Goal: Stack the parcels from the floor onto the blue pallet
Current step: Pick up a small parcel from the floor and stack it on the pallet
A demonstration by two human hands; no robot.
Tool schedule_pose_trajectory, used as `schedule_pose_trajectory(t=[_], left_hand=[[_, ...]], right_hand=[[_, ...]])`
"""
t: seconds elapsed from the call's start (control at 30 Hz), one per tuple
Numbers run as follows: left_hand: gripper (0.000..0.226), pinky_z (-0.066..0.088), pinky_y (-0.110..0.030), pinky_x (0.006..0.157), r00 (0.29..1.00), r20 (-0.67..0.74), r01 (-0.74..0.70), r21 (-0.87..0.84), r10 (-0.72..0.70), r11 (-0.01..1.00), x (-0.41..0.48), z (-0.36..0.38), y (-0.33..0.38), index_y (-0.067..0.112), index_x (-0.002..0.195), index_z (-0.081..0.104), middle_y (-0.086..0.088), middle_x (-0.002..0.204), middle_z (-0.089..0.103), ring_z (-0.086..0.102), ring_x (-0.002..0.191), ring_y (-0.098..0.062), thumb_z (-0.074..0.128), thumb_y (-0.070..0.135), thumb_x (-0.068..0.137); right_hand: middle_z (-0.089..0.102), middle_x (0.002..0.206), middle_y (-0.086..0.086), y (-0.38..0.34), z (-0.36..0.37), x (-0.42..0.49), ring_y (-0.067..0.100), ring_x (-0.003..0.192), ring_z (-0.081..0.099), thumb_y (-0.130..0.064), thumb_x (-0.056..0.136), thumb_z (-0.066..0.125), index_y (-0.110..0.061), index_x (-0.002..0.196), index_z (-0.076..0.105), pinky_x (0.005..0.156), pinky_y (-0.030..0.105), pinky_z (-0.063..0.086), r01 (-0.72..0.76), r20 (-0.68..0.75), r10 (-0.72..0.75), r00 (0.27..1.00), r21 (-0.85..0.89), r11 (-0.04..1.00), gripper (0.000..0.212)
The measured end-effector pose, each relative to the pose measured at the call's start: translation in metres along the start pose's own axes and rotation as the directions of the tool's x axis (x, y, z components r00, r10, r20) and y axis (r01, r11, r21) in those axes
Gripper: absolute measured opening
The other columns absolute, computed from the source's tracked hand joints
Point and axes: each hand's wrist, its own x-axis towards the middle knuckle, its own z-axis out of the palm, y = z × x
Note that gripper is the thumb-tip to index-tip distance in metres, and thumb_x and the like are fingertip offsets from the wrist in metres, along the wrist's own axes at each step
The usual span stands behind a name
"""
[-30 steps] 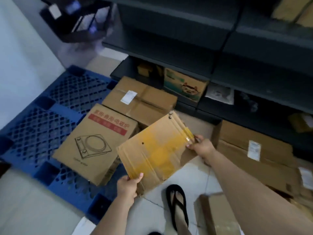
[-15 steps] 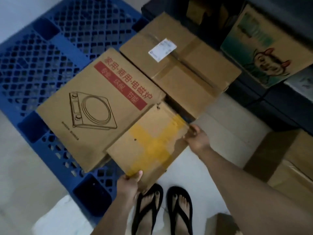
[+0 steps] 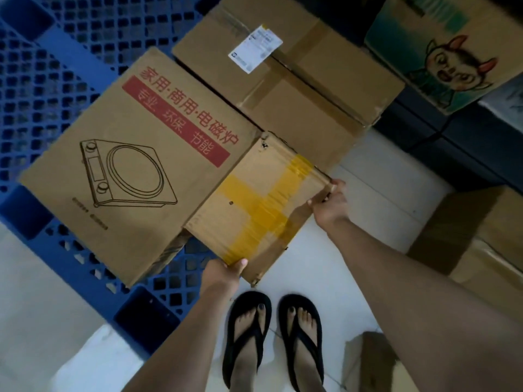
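I hold a flat cardboard parcel with yellow tape (image 3: 254, 205) by two opposite corners. My left hand (image 3: 222, 274) grips its near corner and my right hand (image 3: 329, 203) grips its far right corner. The parcel hangs low over the near right corner of the blue pallet (image 3: 56, 52), partly past the pallet's edge over the floor. It sits right next to a large box printed with an induction cooker (image 3: 133, 159) that lies on the pallet. A taped brown box with a white label (image 3: 285, 77) lies behind it.
A box with a cartoon animal (image 3: 441, 52) stands on the dark bottom shelf at the top right. More cardboard boxes (image 3: 478, 241) lie on the tiled floor at the right and near bottom right. My feet in black flip-flops (image 3: 271, 340) stand just off the pallet's corner.
I have bent down and lowered the yellow-taped parcel from mid-air to beside the cooker box at the pallet's corner. Both hands keep their grip on it.
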Motion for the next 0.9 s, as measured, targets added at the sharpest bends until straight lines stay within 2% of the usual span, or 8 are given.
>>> schedule_pose_trajectory(t=[0.1,0.2,0.23,0.3,0.4,0.53,0.73,0.9], left_hand=[[0.042,0.053,-0.034,0.060,0.996,0.088,-0.014,0.208,-0.004,0.978,-0.016,-0.008,0.012,0.012,0.069,0.047,-0.009,0.066,0.056,0.058,0.062,-0.026,0.052,0.047,0.090],[0.030,0.049,-0.031,0.053,0.989,0.149,-0.055,0.250,0.017,0.967,-0.054,-0.026,0.050,0.006,0.080,0.052,-0.009,0.064,0.058,0.055,0.051,-0.023,0.053,0.033,0.093],[0.028,0.052,-0.034,0.057,0.985,0.152,-0.122,0.268,0.083,0.956,-0.071,-0.032,0.069,0.004,0.089,0.054,-0.011,0.069,0.061,0.058,0.056,-0.024,0.052,0.032,0.094],[0.034,0.055,-0.040,0.074,0.948,0.170,-0.313,0.342,0.269,0.886,-0.110,-0.042,0.110,0.000,0.104,0.058,-0.020,0.095,0.069,0.067,0.084,-0.033,0.050,0.031,0.095],[0.039,0.050,-0.040,0.088,0.812,0.257,-0.583,0.388,0.524,0.714,-0.183,-0.038,0.171,-0.006,0.110,0.059,-0.026,0.116,0.064,0.061,0.109,-0.038,0.050,0.028,0.095],[0.030,0.051,-0.041,0.087,0.619,0.350,-0.781,0.368,0.704,0.504,-0.286,0.002,0.222,0.001,0.098,0.063,-0.023,0.108,0.068,0.064,0.103,-0.038,0.053,0.029,0.093],[0.030,0.052,-0.041,0.086,0.408,0.559,-0.895,0.399,0.722,0.197,-0.431,0.110,0.206,0.004,0.095,0.064,-0.022,0.107,0.068,0.065,0.102,-0.036,0.054,0.032,0.092],[0.022,0.051,-0.034,0.081,0.275,0.745,-0.906,0.412,0.608,-0.094,-0.536,0.236,0.092,0.011,0.086,0.062,-0.018,0.101,0.070,0.065,0.096,-0.034,0.056,0.031,0.091]], right_hand=[[0.050,0.138,0.015,0.000,-0.021,-0.022,0.035,0.124,0.051,-0.011,0.095,0.050,-0.024,0.150,0.014,0.100,0.035,0.044,0.057,0.094,-0.048,0.994,-0.093,0.994,0.067],[0.050,0.137,0.017,0.001,-0.067,-0.055,0.033,0.119,0.053,-0.013,0.094,0.047,-0.021,0.146,0.031,0.093,0.029,0.044,0.103,0.106,-0.077,0.991,-0.260,0.960,0.055],[0.053,0.134,0.016,0.001,-0.089,-0.067,0.031,0.117,0.055,-0.014,0.093,0.047,-0.019,0.142,0.040,0.091,0.027,0.045,0.107,0.114,-0.077,0.990,-0.283,0.953,0.049],[0.057,0.131,0.014,0.003,-0.140,-0.095,0.029,0.115,0.057,-0.017,0.093,0.050,-0.016,0.134,0.051,0.091,0.024,0.044,0.077,0.129,-0.041,0.991,-0.290,0.954,0.040],[0.054,0.134,0.014,0.013,-0.224,-0.140,0.029,0.121,0.053,-0.021,0.094,0.052,-0.011,0.132,0.053,0.100,0.028,0.041,0.017,0.066,0.001,0.998,-0.271,0.962,0.039],[0.055,0.135,0.013,0.059,-0.316,-0.208,0.028,0.124,0.051,-0.018,0.095,0.049,-0.006,0.130,0.054,0.103,0.032,0.040,-0.047,-0.053,0.035,0.998,-0.248,0.968,0.038],[0.060,0.128,0.017,0.193,-0.401,-0.329,0.030,0.119,0.055,-0.020,0.093,0.052,-0.003,0.125,0.058,0.100,0.032,0.044,-0.212,-0.221,0.186,0.957,-0.101,0.972,0.037],[0.061,0.125,0.014,0.369,-0.410,-0.456,0.029,0.116,0.056,-0.024,0.088,0.060,-0.006,0.121,0.061,0.092,0.029,0.044,-0.382,-0.261,0.384,0.886,0.063,0.922,0.038]])
